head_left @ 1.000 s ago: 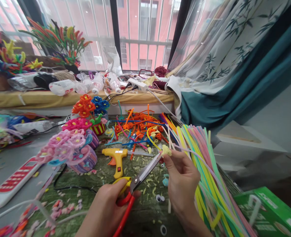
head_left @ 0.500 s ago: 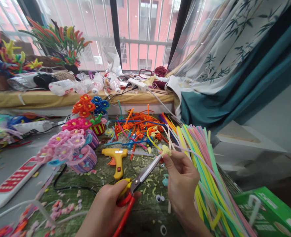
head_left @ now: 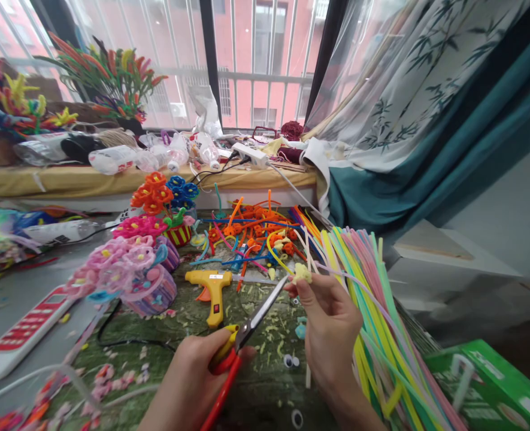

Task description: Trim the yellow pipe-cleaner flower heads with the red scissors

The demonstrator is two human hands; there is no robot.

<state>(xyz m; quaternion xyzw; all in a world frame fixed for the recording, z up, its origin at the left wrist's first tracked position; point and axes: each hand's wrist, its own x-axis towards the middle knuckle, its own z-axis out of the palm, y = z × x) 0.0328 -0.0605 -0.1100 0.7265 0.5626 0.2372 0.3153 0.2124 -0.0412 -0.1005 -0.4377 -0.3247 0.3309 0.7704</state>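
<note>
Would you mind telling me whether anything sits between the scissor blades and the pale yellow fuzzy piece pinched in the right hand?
Nothing visible does. The scissors, held in the left hand, point their tips right at the pale yellow piece pinched by the right hand.

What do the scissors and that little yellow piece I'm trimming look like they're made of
The scissors in the left hand: blades look like bare metal, grey with a dull shine; handles seem glossy plastic, red and yellow. The pale yellow piece pinched by the right hand looks fuzzy and matte, probably a coiled chenille stem like the stem bundle beside it.
</note>
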